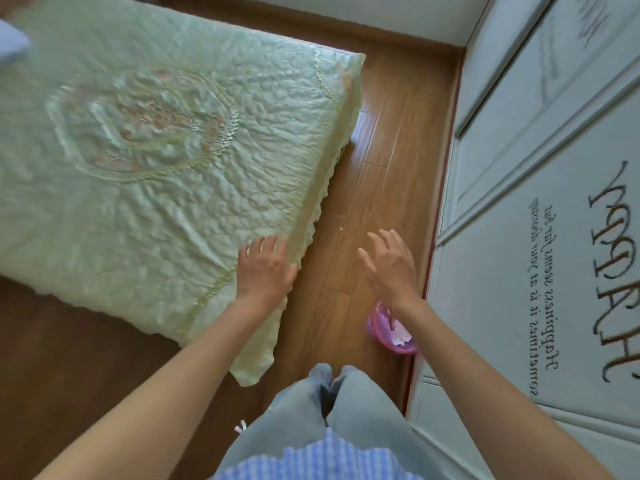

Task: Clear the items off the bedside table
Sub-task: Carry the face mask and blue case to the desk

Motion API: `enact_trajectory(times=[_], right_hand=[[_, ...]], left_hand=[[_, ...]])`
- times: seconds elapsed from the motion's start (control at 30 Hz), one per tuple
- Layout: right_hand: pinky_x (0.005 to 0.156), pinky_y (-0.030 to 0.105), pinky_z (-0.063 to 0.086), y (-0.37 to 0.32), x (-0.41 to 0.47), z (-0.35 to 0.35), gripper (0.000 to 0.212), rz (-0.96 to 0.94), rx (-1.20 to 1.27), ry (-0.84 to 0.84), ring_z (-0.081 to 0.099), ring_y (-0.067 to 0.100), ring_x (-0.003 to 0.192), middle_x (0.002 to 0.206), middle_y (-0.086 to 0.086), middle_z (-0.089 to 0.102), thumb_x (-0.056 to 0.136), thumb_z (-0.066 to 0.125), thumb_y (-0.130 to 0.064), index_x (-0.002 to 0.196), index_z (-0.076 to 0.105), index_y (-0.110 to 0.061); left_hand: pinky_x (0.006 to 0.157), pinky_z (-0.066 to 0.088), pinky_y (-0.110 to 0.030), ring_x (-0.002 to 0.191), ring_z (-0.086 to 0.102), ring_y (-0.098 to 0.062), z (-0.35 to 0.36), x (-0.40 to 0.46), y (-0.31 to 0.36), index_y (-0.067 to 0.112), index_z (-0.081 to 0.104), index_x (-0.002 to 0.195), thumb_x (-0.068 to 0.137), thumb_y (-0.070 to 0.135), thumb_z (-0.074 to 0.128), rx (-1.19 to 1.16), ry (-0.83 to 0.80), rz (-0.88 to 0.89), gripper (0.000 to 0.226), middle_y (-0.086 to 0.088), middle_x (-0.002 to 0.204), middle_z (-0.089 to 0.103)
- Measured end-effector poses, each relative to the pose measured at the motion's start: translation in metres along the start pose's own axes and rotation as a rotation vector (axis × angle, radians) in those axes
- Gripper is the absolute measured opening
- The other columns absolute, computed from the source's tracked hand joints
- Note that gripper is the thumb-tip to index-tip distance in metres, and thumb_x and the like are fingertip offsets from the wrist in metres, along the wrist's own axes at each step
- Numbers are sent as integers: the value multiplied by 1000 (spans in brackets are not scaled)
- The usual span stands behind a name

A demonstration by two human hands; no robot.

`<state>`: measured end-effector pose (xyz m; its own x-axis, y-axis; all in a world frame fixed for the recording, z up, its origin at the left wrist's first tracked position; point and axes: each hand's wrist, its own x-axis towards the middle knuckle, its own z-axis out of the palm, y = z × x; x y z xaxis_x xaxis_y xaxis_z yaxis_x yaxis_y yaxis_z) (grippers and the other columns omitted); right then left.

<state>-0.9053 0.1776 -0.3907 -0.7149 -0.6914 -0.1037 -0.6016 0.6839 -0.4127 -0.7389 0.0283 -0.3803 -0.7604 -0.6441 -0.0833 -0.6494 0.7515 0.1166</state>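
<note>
No bedside table or items from it appear in the head view. My left hand (265, 266) hovers over the near corner of the bed, fingers spread, holding nothing. My right hand (389, 265) is held out over the wooden floor between the bed and the wardrobe, fingers apart and empty. A pink plastic basket (391, 332) with white scraps inside stands on the floor just under my right forearm, partly hidden by it.
A bed with a pale green quilted cover (156, 150) fills the left. White wardrobe doors with lettering (540, 237) run along the right. A narrow strip of wooden floor (384, 161) lies between them. My legs in grey trousers (329, 410) are below.
</note>
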Motion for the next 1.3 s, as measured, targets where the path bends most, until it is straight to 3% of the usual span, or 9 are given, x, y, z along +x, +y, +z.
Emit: enact_trajectory(times=[0.17,0.37,0.73,1.03,1.3], right_hand=[[113,43,27,-49,9,-7,45,-238,-43,-55,32,26,136,139,11,47,95,45,-36,132,48,-10],[115,43,23,-114,15,-1,48,-556,-83,-175,27,27,139,144,10,43,97,42,-38,137,43,-12],[115,42,22,-219,-58,42,49,-1037,-70,-398,25,27,140,145,11,41,97,39,-39,138,42,-12],[114,41,22,-296,-140,76,44,-1280,-51,-420,27,27,140,143,11,44,98,40,-32,135,45,-10],[113,43,25,-407,-211,130,45,-1319,-43,-434,28,27,139,142,10,45,98,38,-34,136,45,-10]], left_hand=[[104,30,-45,129,40,-30,-26,-39,-40,12,44,135,89,37,53,-5,43,-226,54,-10,139,47],[108,24,-42,132,34,-28,-46,-101,-68,14,38,139,92,41,45,-15,133,-560,55,-8,145,40],[104,33,-45,128,41,-30,-59,-267,-67,8,45,135,91,40,49,18,209,-1076,54,-12,138,48],[102,34,-45,124,43,-31,-55,-370,-102,8,46,134,91,39,51,14,256,-1276,53,-12,136,49],[102,35,-46,128,42,-30,-65,-447,-208,9,45,135,92,40,49,7,302,-1306,53,-13,138,47]])
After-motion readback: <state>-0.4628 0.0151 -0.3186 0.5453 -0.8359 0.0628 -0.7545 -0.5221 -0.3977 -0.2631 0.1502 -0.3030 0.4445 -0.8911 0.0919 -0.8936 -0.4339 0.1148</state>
